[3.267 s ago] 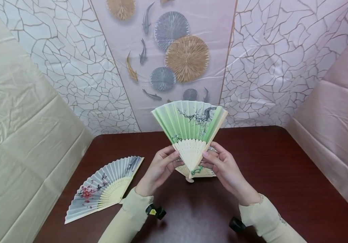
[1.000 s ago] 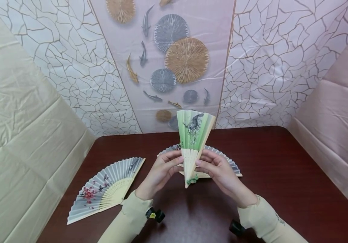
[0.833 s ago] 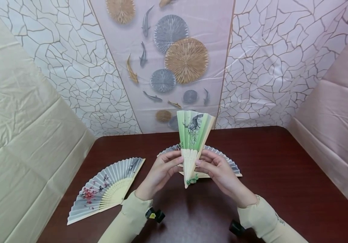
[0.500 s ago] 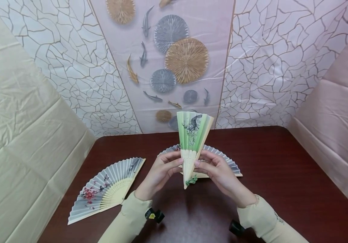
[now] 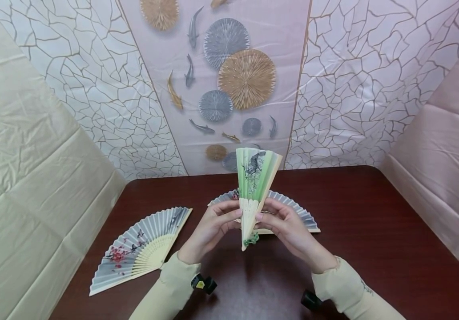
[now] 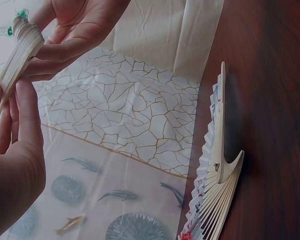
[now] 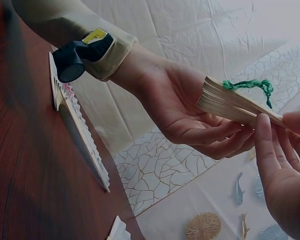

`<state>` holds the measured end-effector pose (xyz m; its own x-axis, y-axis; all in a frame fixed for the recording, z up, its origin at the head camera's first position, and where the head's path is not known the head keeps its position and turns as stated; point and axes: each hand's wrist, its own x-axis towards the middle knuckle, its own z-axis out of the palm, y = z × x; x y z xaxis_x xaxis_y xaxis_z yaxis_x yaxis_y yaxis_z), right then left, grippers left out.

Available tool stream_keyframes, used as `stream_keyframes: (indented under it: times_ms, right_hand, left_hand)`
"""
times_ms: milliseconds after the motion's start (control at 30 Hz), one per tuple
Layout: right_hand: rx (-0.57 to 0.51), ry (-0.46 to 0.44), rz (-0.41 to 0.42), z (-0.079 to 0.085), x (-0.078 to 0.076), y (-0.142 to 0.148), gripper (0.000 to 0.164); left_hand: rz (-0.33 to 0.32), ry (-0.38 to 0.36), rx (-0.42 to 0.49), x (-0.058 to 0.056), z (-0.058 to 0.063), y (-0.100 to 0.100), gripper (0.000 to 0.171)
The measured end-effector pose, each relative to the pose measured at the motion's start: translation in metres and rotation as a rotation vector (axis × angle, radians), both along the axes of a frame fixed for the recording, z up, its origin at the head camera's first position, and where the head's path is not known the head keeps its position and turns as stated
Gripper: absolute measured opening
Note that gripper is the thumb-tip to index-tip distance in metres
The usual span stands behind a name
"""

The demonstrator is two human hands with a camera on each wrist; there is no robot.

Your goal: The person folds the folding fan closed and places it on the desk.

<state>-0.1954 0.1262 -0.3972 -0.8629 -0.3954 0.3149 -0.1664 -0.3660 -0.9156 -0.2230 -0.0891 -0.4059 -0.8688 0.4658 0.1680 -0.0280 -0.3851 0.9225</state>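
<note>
A folding fan point(image 5: 252, 178) with green pleats, a dark bird-and-branch print and pale ribs is held upright over the table, spread to a narrow wedge. My left hand point(image 5: 215, 222) pinches the ribs on its left side, thumb in front and fingers behind. On the right edge, my right hand point(image 5: 287, 222) holds the outer rib between thumb and fingers. A green cord point(image 5: 252, 239) hangs by the pivot end; in the right wrist view the stacked ribs point(image 7: 225, 102) lie closely layered there.
On the dark red table point(image 5: 373, 231), an opened grey fan point(image 5: 149, 244) with red blossoms lies at the left. Another spread grey fan point(image 5: 299, 212) lies behind my hands, partly hidden by them. A patterned cloth point(image 5: 333, 89) hangs behind the table.
Compared with about three seconds ago, the green fan has been folded from a wide spread to a narrow wedge. My hands came closer together and lower; lately they barely move.
</note>
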Motion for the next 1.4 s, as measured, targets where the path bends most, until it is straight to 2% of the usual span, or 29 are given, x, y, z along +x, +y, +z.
stream_keyframes:
  times_ms: [400,667,867,1200,1400]
  right_hand:
    - [0.018,-0.008,-0.025,0.0013,0.0015,-0.0010,0.039]
    - [0.041,-0.031,-0.046,0.0022,0.0005,-0.0015,0.039]
    - [0.072,-0.041,-0.072,0.0005,-0.0004,-0.0019,0.043]
    - [0.178,-0.062,-0.158,-0.0025,0.0000,-0.0028,0.046]
    - [0.202,-0.063,-0.185,-0.0031,0.0015,-0.0030,0.045]
  left_hand:
    - [-0.002,-0.005,0.008,0.0030,0.0018,0.0021,0.028]
    - [0.012,0.008,-0.041,0.0039,0.0035,0.0028,0.027]
    - [0.040,0.017,-0.066,0.0041,0.0016,0.0033,0.030]
    - [0.123,0.087,-0.159,0.0024,-0.0030,0.0060,0.034]
    - [0.149,0.088,-0.164,0.0029,-0.0047,0.0076,0.034]
